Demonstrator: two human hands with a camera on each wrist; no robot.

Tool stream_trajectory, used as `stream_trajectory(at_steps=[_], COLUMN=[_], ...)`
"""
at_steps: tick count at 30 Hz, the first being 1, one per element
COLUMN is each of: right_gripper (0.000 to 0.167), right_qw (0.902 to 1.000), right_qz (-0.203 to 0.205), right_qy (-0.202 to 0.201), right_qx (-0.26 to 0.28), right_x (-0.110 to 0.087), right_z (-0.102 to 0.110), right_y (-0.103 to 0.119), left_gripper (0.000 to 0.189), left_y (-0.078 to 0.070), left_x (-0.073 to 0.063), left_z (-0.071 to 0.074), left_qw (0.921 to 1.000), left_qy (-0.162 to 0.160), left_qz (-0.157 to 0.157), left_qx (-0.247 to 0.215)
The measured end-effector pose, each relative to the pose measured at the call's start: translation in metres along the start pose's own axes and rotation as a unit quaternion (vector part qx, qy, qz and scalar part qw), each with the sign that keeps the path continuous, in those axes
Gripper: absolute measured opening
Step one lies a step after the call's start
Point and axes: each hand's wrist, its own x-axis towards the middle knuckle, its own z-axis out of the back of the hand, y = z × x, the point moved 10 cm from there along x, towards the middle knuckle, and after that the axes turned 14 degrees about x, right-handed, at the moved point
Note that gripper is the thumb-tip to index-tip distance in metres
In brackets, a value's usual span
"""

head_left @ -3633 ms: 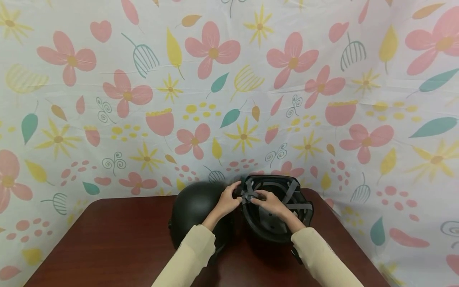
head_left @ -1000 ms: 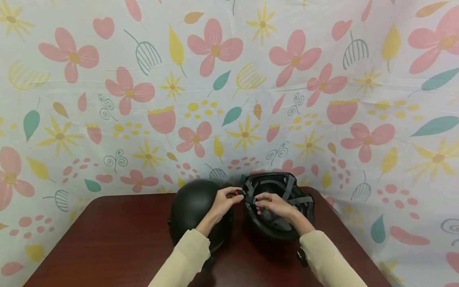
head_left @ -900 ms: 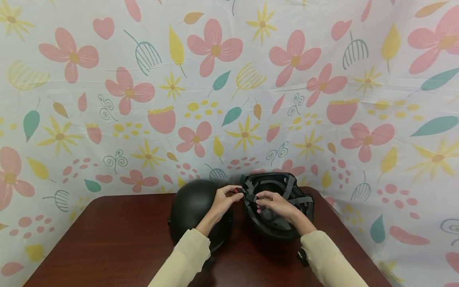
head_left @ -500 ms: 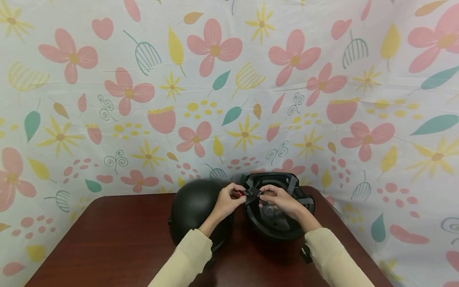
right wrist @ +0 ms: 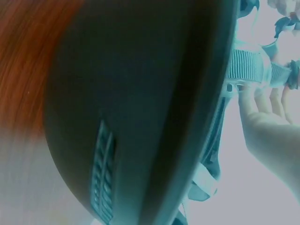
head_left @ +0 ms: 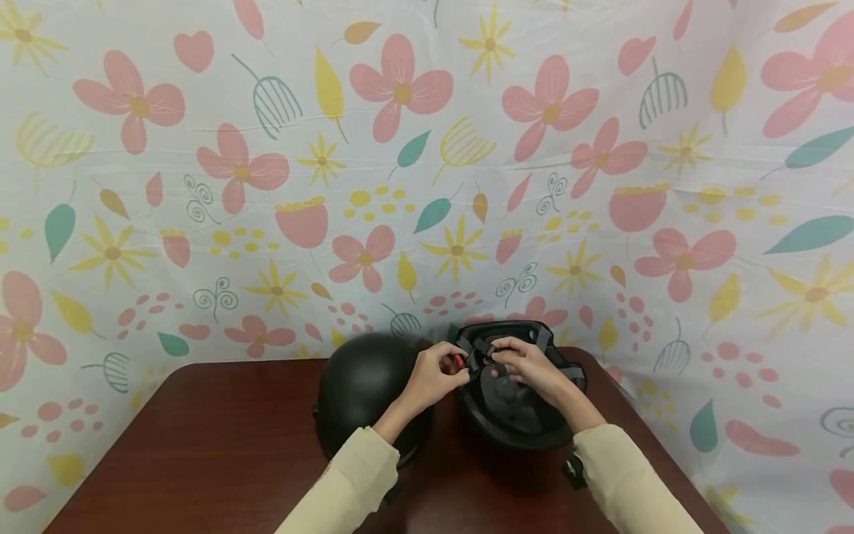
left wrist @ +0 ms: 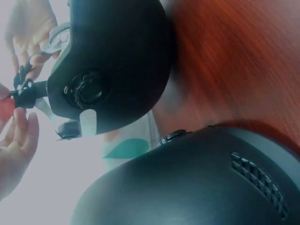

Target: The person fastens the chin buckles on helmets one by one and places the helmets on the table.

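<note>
A black helmet (head_left: 507,434) lies upturned on the table, its grey straps and inner padding facing up. Over its left rim, my left hand (head_left: 430,380) pinches a black chin-strap buckle part with a red piece (head_left: 459,361); the left wrist view shows this black buckle part (left wrist: 26,96) close up. My right hand (head_left: 535,372) pinches another black strap end above the helmet's opening. A small gap shows between the two held pieces. Fingers partly hide both. A second black helmet (head_left: 363,393), dome up, sits under my left forearm.
The dark red-brown table (head_left: 220,445) reaches back to a flower-patterned cloth wall (head_left: 400,185). A small black object (head_left: 575,472) shows beside my right sleeve, at the upturned helmet's near side.
Both hands have shifted slightly right over the upturned helmet. The black strap pieces, close together between my fingers half a second ago, now show apart. Both helmets stay nearly in place.
</note>
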Motion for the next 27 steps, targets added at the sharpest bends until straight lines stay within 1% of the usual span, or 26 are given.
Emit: stream_trajectory(at_steps=[1,4,8,14,16,19,23,27], right_gripper=[0.048,0.050,0.049,0.045,0.045,0.046,0.045,0.042], right_qw=[1.0000,0.9999,0.9994,0.9993,0.9993,0.9985,0.9973,0.9949], right_qz=[0.002,0.013,0.023,0.026,0.024,0.029,0.032,0.033], right_qy=[-0.003,0.006,0.018,0.026,0.028,0.040,0.050,0.070], right_qx=[0.003,0.009,0.019,-0.001,-0.009,-0.024,-0.044,-0.066], right_x=[0.000,-0.002,-0.004,-0.006,-0.006,-0.007,-0.007,-0.006], right_z=[0.001,0.000,-0.002,-0.004,-0.004,-0.005,-0.005,-0.007], right_y=[0.001,0.005,0.010,0.010,0.009,0.008,0.006,0.008], left_gripper=[0.021,0.022,0.024,0.026,0.026,0.025,0.027,0.026], left_y=[-0.001,-0.002,0.000,0.002,0.001,-0.002,-0.005,-0.008], left_x=[0.001,0.001,-0.002,-0.004,-0.004,-0.004,-0.005,-0.005], left_z=[0.000,0.000,-0.002,-0.008,-0.009,-0.011,-0.015,-0.017], left_qw=[1.0000,0.9998,0.9996,0.9992,0.9989,0.9984,0.9967,0.9930], left_qy=[0.001,0.002,0.004,0.026,0.032,0.040,0.061,0.079], left_qz=[-0.003,-0.005,-0.001,0.007,0.003,-0.007,-0.023,-0.038], left_qx=[0.006,0.019,0.028,0.029,0.033,0.040,0.049,0.079])
